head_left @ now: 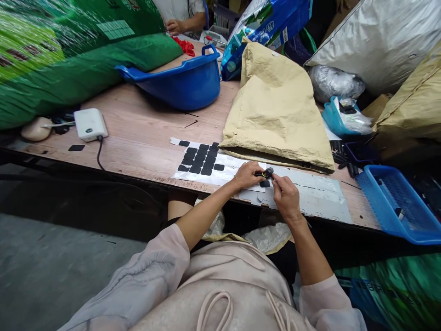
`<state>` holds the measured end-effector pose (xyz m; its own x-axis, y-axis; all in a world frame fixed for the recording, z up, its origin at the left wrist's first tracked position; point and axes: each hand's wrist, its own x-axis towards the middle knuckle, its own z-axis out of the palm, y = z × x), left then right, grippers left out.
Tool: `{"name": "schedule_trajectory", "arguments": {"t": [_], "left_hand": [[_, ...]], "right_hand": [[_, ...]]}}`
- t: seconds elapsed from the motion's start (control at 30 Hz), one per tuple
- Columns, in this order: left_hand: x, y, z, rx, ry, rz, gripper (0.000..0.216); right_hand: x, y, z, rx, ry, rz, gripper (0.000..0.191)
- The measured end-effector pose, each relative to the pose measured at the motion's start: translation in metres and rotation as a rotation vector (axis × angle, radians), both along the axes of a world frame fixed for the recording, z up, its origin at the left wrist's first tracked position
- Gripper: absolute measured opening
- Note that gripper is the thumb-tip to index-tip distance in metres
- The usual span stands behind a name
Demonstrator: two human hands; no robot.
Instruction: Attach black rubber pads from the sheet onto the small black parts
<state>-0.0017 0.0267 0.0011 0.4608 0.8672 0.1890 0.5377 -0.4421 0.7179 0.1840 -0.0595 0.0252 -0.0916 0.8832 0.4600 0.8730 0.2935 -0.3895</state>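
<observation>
My left hand (246, 175) and my right hand (285, 196) meet over the table's near edge. Both pinch a small black part with a yellow-green mark (264, 173), held between the fingertips. A single black pad (264, 184) lies on the white backing sheet (225, 164) just under the part. To the left on that sheet sits a cluster of several black adhesive pads (200, 159). A grey sheet (315, 193) lies under my right hand.
A tan paper sack (275, 110) lies behind the sheets. A blue basin (182, 80) and green sacks (69, 55) stand at the back left, a white adapter (90, 124) with cable at the left. A blue basket (396, 202) sits right. Another person's hand (175, 26) works far back.
</observation>
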Motion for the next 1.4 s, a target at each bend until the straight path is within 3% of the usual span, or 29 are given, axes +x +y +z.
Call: {"name": "schedule_trajectory", "arguments": {"t": [0.17,0.37,0.53,0.73,0.97,1.07,1.2,1.3,1.4], "left_hand": [[0.001,-0.001,-0.001,0.000,-0.014,0.001,0.014],[0.001,0.000,-0.002,0.011,-0.004,0.004,0.013],[0.001,-0.002,0.000,0.035,0.013,0.006,0.013],[0.002,-0.006,0.002,0.053,0.066,0.028,0.018],[-0.001,-0.005,0.002,0.091,0.047,0.003,0.013],[-0.005,-0.025,0.009,0.139,-0.060,-0.048,0.016],[-0.017,-0.082,0.006,0.152,-0.175,-0.350,0.027],[-0.027,-0.123,-0.017,0.115,-0.084,-0.501,0.031],[-0.037,-0.141,-0.051,-0.090,0.186,-0.404,0.026]], "right_hand": [[0.006,-0.002,0.005,0.066,0.025,-0.026,0.037],[0.010,-0.003,-0.002,0.016,0.012,-0.048,0.038],[0.031,0.006,-0.002,0.054,-0.020,-0.119,0.037],[0.064,0.019,-0.020,0.013,-0.197,-0.212,0.028],[0.062,0.017,-0.032,0.030,-0.205,-0.256,0.030],[0.058,0.016,-0.029,0.016,-0.222,-0.252,0.028],[0.058,0.015,-0.029,0.026,-0.244,-0.263,0.028],[0.057,0.015,-0.030,0.030,-0.258,-0.268,0.027],[0.056,0.015,-0.030,0.029,-0.266,-0.270,0.027]]}}
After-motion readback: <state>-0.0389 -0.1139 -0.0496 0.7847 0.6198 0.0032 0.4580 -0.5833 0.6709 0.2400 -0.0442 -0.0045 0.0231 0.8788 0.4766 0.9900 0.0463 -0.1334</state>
